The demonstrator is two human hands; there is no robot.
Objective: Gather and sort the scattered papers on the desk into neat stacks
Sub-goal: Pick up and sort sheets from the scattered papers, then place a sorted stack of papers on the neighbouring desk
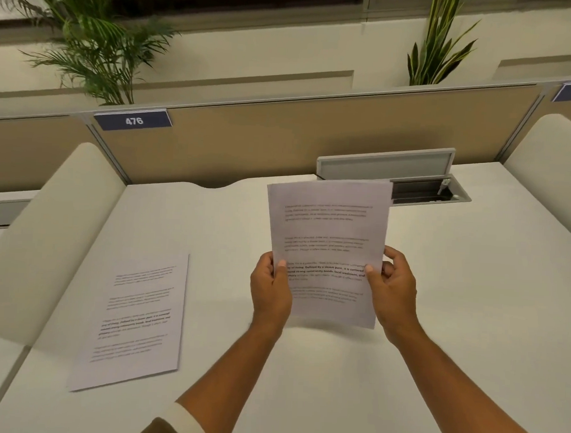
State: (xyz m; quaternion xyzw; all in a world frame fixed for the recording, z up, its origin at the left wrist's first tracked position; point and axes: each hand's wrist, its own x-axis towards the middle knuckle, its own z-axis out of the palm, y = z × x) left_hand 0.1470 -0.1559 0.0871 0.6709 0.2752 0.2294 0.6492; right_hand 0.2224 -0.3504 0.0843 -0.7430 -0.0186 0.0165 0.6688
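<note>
I hold a printed sheaf of white paper (327, 231) upright above the white desk (453, 322), its text facing me. My left hand (269, 286) grips its left edge, thumb on the front. On the opposite edge my right hand (394, 286) pinches it the same way. I cannot tell how many sheets are in the sheaf. A second printed paper (135, 321) lies flat on the desk to the left, slightly turned, apart from both hands.
A tan partition (297, 135) with a "476" label (133, 120) closes the desk's far side. An open cable hatch (423, 186) sits at the back right. Rounded cream side dividers (41, 238) flank the desk; plants stand behind.
</note>
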